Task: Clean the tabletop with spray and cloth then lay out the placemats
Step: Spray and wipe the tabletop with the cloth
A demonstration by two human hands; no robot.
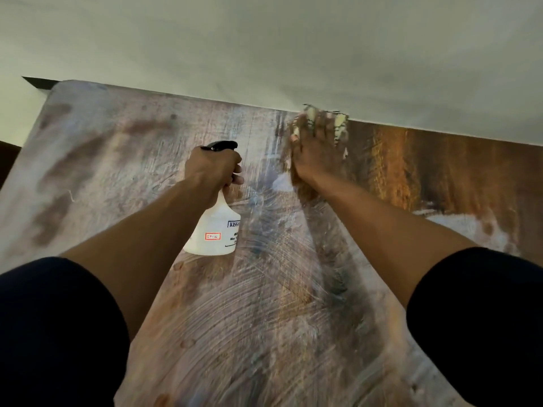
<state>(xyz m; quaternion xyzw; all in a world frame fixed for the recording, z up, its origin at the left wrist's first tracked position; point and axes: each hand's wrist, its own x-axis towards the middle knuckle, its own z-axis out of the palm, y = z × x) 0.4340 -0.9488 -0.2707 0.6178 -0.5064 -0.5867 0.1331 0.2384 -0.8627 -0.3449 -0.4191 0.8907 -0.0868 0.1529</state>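
Two bare arms in dark sleeves (55,327) reach out over a worn wooden table (264,318) streaked with wet, curved wipe marks. Left hand (213,167) has its fingers curled round the neck of a white spray bottle (216,230) with a black trigger, held just above the table's middle. Right hand (316,151), blurred, lies flat with fingers spread, pressing a pale cloth (340,124) onto the table at its far edge, against a plain wall (293,48).
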